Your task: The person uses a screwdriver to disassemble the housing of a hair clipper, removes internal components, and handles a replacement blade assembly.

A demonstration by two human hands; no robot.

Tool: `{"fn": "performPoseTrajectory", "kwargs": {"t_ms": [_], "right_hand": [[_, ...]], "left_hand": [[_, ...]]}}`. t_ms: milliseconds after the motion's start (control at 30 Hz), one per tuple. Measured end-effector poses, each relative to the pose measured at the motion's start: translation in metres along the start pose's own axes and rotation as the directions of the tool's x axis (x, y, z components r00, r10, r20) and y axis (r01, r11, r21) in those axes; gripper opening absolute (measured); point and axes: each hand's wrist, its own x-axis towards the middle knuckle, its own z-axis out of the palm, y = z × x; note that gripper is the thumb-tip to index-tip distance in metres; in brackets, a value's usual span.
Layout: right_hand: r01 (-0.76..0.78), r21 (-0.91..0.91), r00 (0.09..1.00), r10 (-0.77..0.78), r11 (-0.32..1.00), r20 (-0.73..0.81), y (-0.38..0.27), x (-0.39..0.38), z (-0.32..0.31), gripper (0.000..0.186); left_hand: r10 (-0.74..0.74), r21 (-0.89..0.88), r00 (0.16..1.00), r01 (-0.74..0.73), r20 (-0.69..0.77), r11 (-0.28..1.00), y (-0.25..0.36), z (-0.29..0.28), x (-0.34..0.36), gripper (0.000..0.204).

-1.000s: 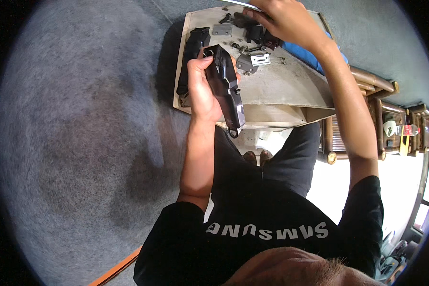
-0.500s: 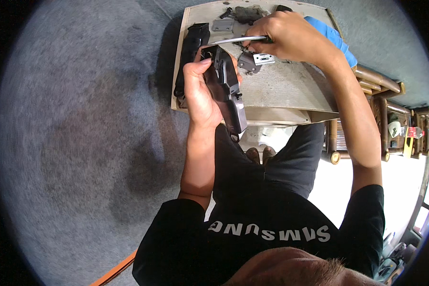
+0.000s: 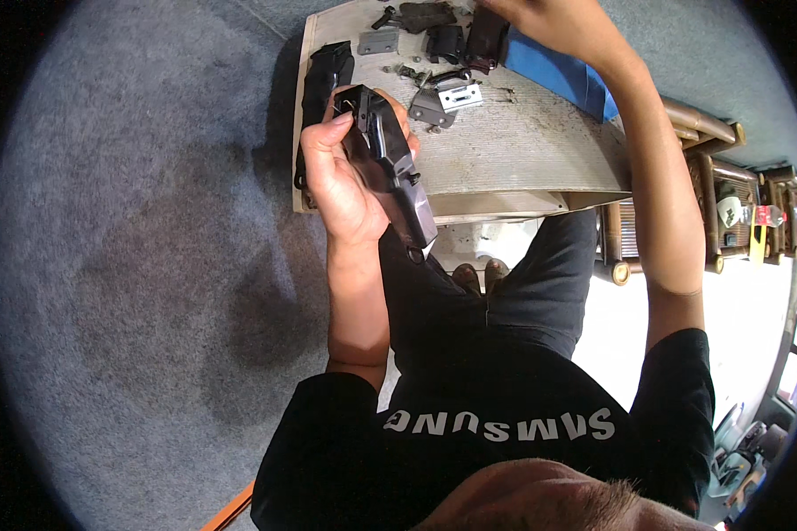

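My left hand [image 3: 345, 181] is wrapped around a black hair clipper [image 3: 383, 150], held tilted above the table's near left part. The clipper's blade end is bare, with small inner parts showing, and my thumb presses beside it. My right hand [image 3: 562, 26] is at the far edge of the table, over the blue cloth-like thing [image 3: 558, 75]. Its fingers are cut off by the top of the picture, so what they hold is hidden. Between the hands lie a silver clipper blade [image 3: 462, 96] and a grey metal plate [image 3: 431, 110].
A second black clipper [image 3: 329, 64] lies along the left edge of the pale wooden table [image 3: 514, 159]. Farther back are a grey plate [image 3: 379, 42], a dark pad [image 3: 427, 16], a black housing piece [image 3: 445, 42] and a dark reddish piece [image 3: 487, 40]. Bamboo furniture [image 3: 704, 133] stands at the right.
My right hand, which held a slim silver tool near the clipper's end, has moved away to the far right. The view has shifted a little; my left hand still grips the clipper.
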Motion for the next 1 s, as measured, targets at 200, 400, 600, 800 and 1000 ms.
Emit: {"fn": "performPoseTrajectory", "kwargs": {"t_ms": [200,400,600,800,1000], "right_hand": [[-0.071,0.015,0.997,0.070,0.997,0.010,0.003,0.000,-0.002,0.025],[-0.027,-0.125,0.999,0.023,0.992,-0.036,0.026,-0.001,0.007,0.022],[-0.305,-0.299,0.945,0.250,0.904,-0.209,0.047,-0.003,0.000,0.027],[-0.397,-0.356,0.918,0.377,0.846,-0.125,0.038,-0.008,-0.001,0.035],[-0.422,-0.408,0.902,0.420,0.810,-0.100,0.048,-0.007,0.006,0.042]], "left_hand": [[-0.009,-0.009,1.000,0.009,0.002,1.000,0.000,0.001,0.001,0.037],[-0.013,-0.042,0.999,0.015,0.041,0.999,0.000,-0.003,0.001,0.037],[0.008,0.041,1.000,-0.009,0.020,0.999,0.000,0.004,-0.001,0.036],[-0.002,0.021,1.000,0.003,-0.017,1.000,0.002,0.003,-0.001,0.036],[-0.003,-0.007,1.000,0.004,0.024,1.000,0.001,0.000,-0.001,0.037]]}}
